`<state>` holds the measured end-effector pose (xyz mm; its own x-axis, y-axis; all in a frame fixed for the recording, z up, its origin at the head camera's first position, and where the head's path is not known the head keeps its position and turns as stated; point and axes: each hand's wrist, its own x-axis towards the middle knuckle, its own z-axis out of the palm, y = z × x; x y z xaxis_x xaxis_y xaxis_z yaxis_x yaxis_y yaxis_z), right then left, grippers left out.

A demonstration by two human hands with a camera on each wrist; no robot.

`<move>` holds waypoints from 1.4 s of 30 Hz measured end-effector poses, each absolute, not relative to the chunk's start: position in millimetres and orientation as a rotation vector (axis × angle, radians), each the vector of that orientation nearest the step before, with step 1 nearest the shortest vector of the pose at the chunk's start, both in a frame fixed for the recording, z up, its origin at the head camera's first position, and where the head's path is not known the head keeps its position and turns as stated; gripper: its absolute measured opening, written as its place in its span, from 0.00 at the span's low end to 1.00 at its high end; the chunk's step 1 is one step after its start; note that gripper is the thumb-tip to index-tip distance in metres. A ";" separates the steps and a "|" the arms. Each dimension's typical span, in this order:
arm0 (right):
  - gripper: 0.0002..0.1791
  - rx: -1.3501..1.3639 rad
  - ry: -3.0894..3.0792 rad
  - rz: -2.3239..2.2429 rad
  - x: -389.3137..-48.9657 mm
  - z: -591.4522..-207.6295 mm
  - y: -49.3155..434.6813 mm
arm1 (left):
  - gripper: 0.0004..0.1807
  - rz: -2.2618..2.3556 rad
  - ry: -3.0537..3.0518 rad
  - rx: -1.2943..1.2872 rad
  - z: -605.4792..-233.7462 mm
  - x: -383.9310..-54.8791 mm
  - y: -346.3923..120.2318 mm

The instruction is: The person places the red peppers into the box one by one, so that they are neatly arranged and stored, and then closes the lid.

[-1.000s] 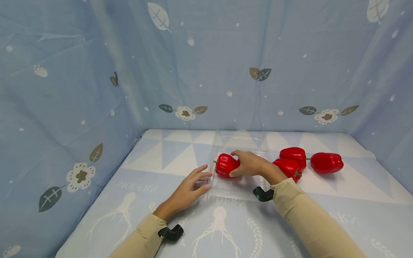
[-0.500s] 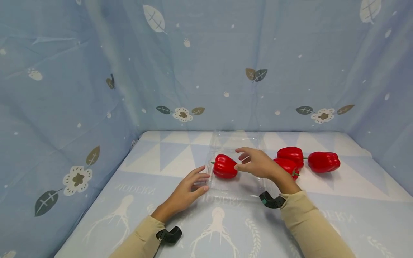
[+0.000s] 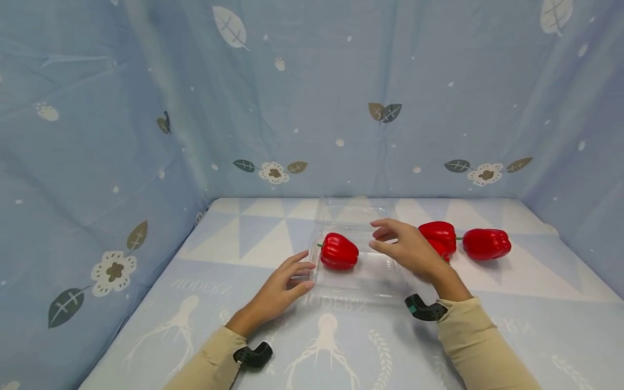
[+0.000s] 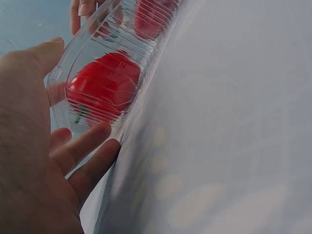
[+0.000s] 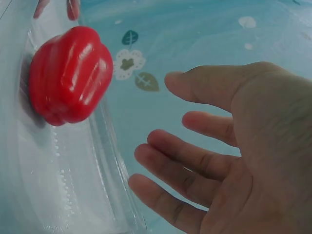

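A red bell pepper [image 3: 338, 251] with a green stem lies on its side in the left part of a clear plastic container [image 3: 356, 291], its stem toward the left wall. My left hand [image 3: 277, 291] is at the container's left side with fingers spread; in the left wrist view the fingers [image 4: 80, 153] are at the clear wall, beside the pepper. Above the container's right part is my right hand [image 3: 407, 247], its fingers loosely bent and holding nothing. In the right wrist view a gap separates this hand [image 5: 209, 151] from the pepper [image 5: 70, 75].
Right of the container, red bell peppers lie on the table, one [image 3: 440, 236] partly behind my right hand and another [image 3: 486, 244] farther right. The container's clear lid [image 3: 358, 203] lies folded back toward the patterned cloth wall [image 3: 312, 97].
My right hand has let go of the bell pepper and moved right, away from it. The pepper stays in the container. My left hand keeps its place at the container's side.
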<state>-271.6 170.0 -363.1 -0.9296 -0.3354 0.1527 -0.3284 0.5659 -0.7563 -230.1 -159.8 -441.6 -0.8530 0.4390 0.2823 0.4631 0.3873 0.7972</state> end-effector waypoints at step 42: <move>0.29 -0.403 3.003 -1.356 -240.8 -363.0 263.5 | 0.25 -1.488 -2.688 -0.774 -441.9 -228.1 -156.2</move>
